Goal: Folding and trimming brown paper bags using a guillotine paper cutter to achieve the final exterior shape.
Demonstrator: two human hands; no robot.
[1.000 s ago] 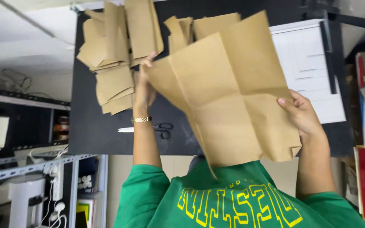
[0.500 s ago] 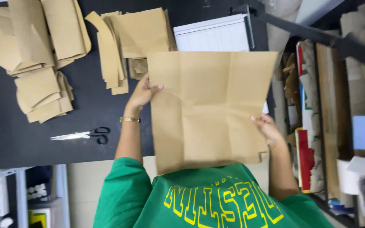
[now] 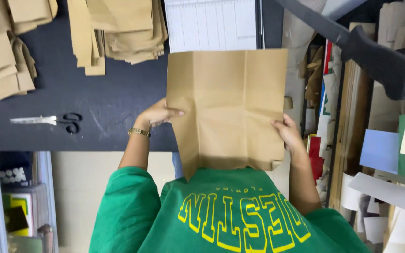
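I hold a large brown paper sheet (image 3: 228, 107), creased with fold lines, upright in front of my green shirt. My left hand (image 3: 158, 115), with a gold bracelet on its wrist, grips the sheet's left edge. My right hand (image 3: 287, 132) grips the right edge a little lower. The sheet's top edge overlaps the near end of a white gridded paper cutter board (image 3: 212, 23) on the black table (image 3: 113, 107).
Scissors (image 3: 48, 121) lie on the table to my left. Stacks of folded brown paper (image 3: 118, 33) and more brown paper stacks (image 3: 5, 61) sit at the table's far side. The cutter's black handle (image 3: 376, 61) juts out at the right, above shelves of coloured card sheets (image 3: 380, 150).
The sheet has gone from tilted to square and upright, and now sits in front of the cutter board. My hands came lower on its edges, and the view shifted right.
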